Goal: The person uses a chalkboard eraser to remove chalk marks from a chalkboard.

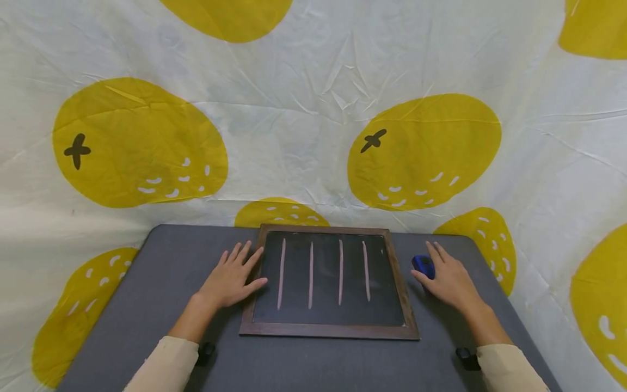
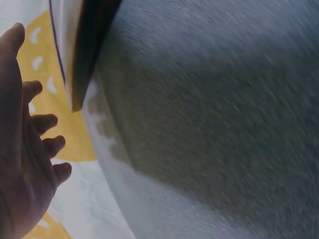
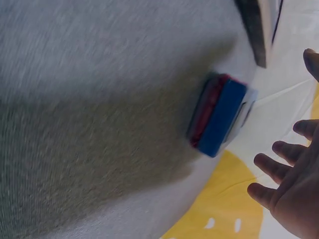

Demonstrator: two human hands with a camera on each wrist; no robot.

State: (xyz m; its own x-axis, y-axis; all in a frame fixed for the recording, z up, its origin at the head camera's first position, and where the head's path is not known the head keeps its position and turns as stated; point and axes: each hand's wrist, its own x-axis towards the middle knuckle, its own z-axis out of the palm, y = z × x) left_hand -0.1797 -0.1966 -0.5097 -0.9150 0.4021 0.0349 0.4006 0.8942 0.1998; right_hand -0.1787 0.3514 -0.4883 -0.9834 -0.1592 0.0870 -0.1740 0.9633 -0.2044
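A small chalkboard (image 1: 325,277) in a brown wooden frame lies on the grey table, with several pale pink vertical chalk lines across it. My left hand (image 1: 232,280) is spread over the board's left edge, fingers apart and nothing in it. In the left wrist view, that hand (image 2: 30,144) hangs above the tabletop beside the frame's corner. To the right of the board sits a blue eraser (image 1: 423,265) with a red felt underside. My right hand (image 1: 450,280) hovers just beside and above the eraser (image 3: 222,117), its fingers extended and holding nothing.
The grey table (image 1: 328,367) has rounded far corners. Behind and around it hangs a white cloth (image 1: 289,147) printed with large yellow fruit shapes. Black wrist straps (image 1: 467,359) sit at the cuffs of both light sleeves (image 1: 164,367).
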